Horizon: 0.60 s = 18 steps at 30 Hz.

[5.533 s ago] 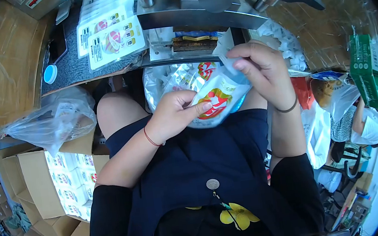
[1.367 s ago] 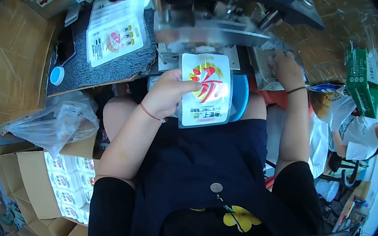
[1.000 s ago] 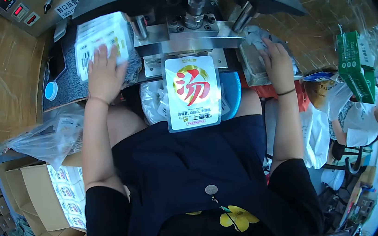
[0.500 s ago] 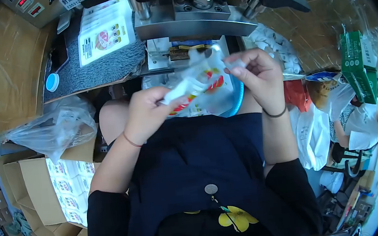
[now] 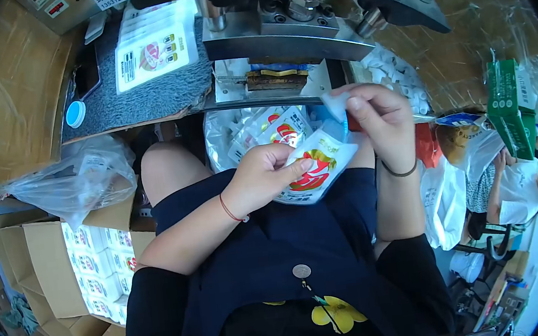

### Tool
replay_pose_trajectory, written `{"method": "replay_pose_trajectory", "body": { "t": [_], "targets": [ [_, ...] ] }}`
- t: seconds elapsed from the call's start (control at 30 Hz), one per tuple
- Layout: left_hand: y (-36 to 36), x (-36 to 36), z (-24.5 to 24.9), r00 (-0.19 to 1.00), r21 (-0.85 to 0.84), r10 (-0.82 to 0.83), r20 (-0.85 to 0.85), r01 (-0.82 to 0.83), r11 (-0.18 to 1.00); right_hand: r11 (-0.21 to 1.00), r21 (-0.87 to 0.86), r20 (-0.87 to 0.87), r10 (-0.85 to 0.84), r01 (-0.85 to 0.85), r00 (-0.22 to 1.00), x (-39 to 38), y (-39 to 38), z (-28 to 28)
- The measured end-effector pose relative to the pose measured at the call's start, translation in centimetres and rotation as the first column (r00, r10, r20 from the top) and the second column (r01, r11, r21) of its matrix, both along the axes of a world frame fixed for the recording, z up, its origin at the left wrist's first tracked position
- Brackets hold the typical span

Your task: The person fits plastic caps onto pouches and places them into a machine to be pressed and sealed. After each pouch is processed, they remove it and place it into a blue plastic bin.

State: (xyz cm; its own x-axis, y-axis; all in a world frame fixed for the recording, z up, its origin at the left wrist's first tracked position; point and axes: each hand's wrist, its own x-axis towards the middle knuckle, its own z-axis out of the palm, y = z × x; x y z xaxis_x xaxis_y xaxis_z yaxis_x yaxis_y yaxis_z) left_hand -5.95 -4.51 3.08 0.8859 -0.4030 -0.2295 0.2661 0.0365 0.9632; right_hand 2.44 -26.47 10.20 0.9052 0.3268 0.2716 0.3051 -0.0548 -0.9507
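My left hand [image 5: 258, 181] pinches a white pouch [image 5: 326, 156] with a red and green print between thumb and fingers, its printed face up above my lap. Off the pouch's upper right corner, my right hand [image 5: 379, 114] closes thumb and fingers on a small whitish piece of plastic [image 5: 335, 102]. Just beyond the pouch, between my knees, several similar printed pouches [image 5: 272, 128] lie in a clear bag [image 5: 217, 133].
A machine with a heavy metal bar [image 5: 284, 41] spans the bench ahead. On the grey mat [image 5: 168, 96] lie a stack of printed pouches [image 5: 156, 54], a phone [image 5: 88, 79] and a white-blue cap [image 5: 75, 114]. An open carton [image 5: 51, 269] stands left; a green box [image 5: 510, 97] and another person [image 5: 516, 186] are right.
The pouch has come down and turned face up, now in my left hand alone. My right hand is slightly further right and lower, apart from it with the small plastic piece.
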Motion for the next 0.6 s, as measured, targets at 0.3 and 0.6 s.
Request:
{"method": "replay_pose_trajectory", "body": {
  "t": [0.3,0.6],
  "targets": [
    [-0.4,0.1,-0.3,0.953,-0.327,-0.112,-0.282,0.015,0.945,0.971,-0.192,-0.065,0.133,-0.143,0.989,0.9,-2.2,-0.7],
    [3.8,5.5,0.2,0.931,-0.373,0.087,-0.355,-0.227,0.900,0.481,-0.820,0.340,-0.027,0.310,0.940,8.1,-10.2,-4.7]
  ]
}}
